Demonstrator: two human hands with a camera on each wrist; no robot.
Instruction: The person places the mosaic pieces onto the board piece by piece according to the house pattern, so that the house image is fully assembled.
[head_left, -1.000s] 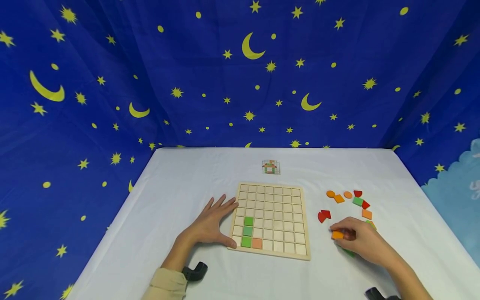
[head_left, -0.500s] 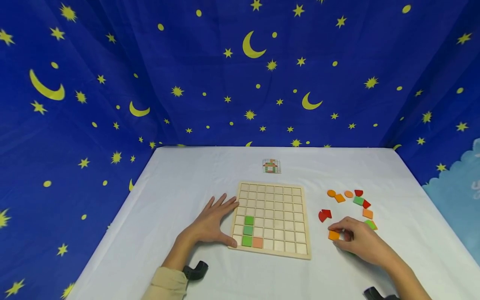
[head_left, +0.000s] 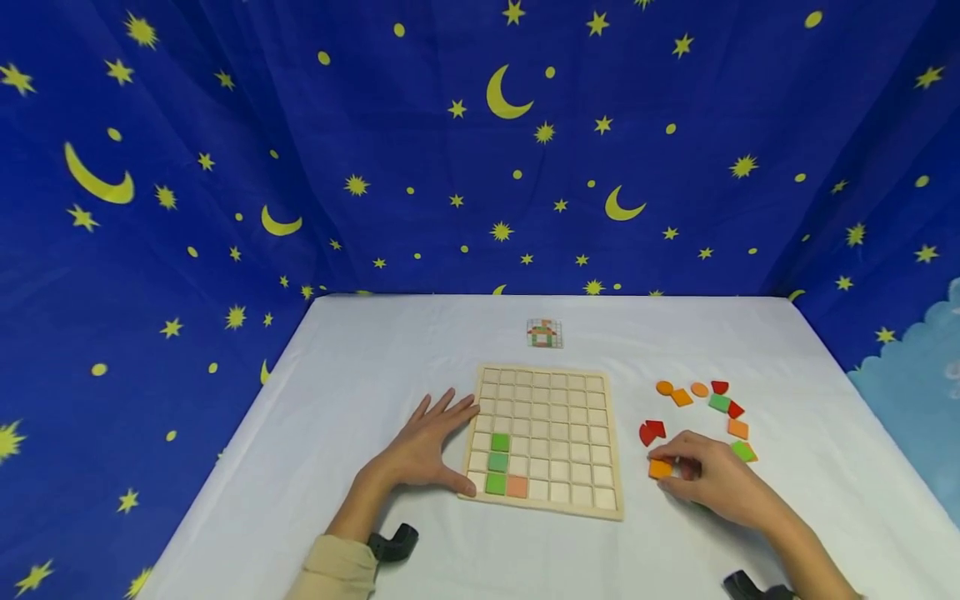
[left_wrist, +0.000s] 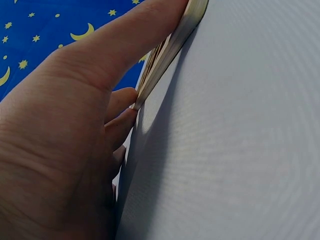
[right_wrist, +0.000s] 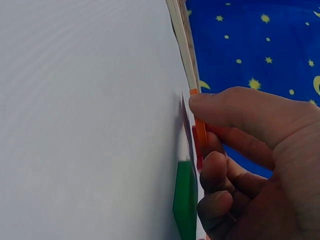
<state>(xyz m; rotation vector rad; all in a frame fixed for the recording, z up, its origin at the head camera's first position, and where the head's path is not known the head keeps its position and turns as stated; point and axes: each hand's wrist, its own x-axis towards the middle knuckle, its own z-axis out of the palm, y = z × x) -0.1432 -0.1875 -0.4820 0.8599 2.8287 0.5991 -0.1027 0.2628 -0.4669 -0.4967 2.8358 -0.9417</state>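
Observation:
A wooden grid board (head_left: 558, 434) lies on the white table. Three green square tiles (head_left: 498, 462) stand in one column near its lower left, with a salmon square tile (head_left: 517, 487) beside the lowest. My left hand (head_left: 420, 450) rests at the board's left edge, fingers spread, thumb at the lower corner. Right of the board, my right hand (head_left: 712, 475) pinches an orange square tile (head_left: 660, 469) between thumb and fingers; the right wrist view shows this orange tile (right_wrist: 200, 125) edge-on, above the table. A green tile (right_wrist: 185, 200) lies below that hand, mostly hidden in the head view.
Loose tiles lie right of the board: red pieces (head_left: 652, 432), orange round and square ones (head_left: 681, 397), a green one (head_left: 719, 403), and a green one (head_left: 743, 451) overlapping orange. A small pattern card (head_left: 544, 333) lies behind the board. Blue starry cloth (head_left: 450, 150) hangs behind the table.
My right hand has moved slightly left toward the board with the orange tile, uncovering more of the green and orange tiles behind it. The left hand stays at the board's edge.

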